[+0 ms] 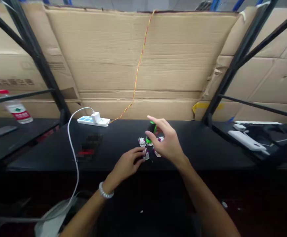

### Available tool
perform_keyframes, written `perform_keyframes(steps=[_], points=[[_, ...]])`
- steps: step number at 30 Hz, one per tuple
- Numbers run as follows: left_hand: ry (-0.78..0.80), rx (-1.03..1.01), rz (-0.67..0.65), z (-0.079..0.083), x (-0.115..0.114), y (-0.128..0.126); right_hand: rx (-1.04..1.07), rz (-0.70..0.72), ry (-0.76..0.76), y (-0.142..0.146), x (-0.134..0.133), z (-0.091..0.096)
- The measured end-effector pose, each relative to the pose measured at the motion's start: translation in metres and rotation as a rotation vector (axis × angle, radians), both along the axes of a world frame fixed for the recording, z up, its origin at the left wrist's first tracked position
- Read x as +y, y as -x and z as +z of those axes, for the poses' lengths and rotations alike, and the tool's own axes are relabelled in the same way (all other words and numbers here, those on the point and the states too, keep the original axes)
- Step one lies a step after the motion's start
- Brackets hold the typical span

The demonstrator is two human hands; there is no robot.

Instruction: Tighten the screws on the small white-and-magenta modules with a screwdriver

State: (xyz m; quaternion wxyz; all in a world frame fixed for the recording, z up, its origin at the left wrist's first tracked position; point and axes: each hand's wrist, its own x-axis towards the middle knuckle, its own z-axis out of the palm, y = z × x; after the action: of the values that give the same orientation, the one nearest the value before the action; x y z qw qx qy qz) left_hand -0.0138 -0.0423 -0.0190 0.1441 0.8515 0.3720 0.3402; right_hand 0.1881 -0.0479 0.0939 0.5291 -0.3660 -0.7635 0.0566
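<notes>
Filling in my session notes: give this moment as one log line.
left hand: at white module | right hand: at green-black part | surface: black table

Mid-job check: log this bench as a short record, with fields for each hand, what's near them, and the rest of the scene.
left hand: fingers at a small white connector module; grip cannot be told
left wrist: beaded bracelet
right hand: curled by a black-and-green cylindrical part; grip cannot be told
nearby: more small white modules on a black tabletop
rest: white power strip, white charger, white cable, red-and-yellow twisted wire, cardboard sheet, water bottle
</notes>
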Motion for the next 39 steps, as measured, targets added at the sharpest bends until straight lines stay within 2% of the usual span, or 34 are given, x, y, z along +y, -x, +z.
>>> perform_keyframes(steps=[12, 17, 24, 32, 35, 39], points=[[-0.013, -0.023, 0.018, -0.003, 0.001, 0.001, 0.063, -0.072, -0.082, -0.016, 0.0, -0.004], [-0.03, -0.016, 0.014, 0.001, -0.001, 0.001, 0.096, -0.093, -0.081, -0.022, -0.005, -0.006], [-0.062, 0.028, 0.007, 0.006, -0.001, 0.002, 0.117, -0.19, -0.08, -0.046, -0.013, -0.013], [-0.148, 0.084, 0.045, 0.0, 0.002, 0.003, 0.158, -0.23, -0.074, -0.066, -0.021, -0.019], [-0.167, 0.078, 0.049, 0.004, 0.002, 0.002, 0.166, -0.24, -0.074, -0.071, -0.022, -0.023], [-0.183, 0.09, 0.049, 0.019, 0.001, -0.008, 0.179, -0.263, -0.063, -0.077, -0.023, -0.025]])
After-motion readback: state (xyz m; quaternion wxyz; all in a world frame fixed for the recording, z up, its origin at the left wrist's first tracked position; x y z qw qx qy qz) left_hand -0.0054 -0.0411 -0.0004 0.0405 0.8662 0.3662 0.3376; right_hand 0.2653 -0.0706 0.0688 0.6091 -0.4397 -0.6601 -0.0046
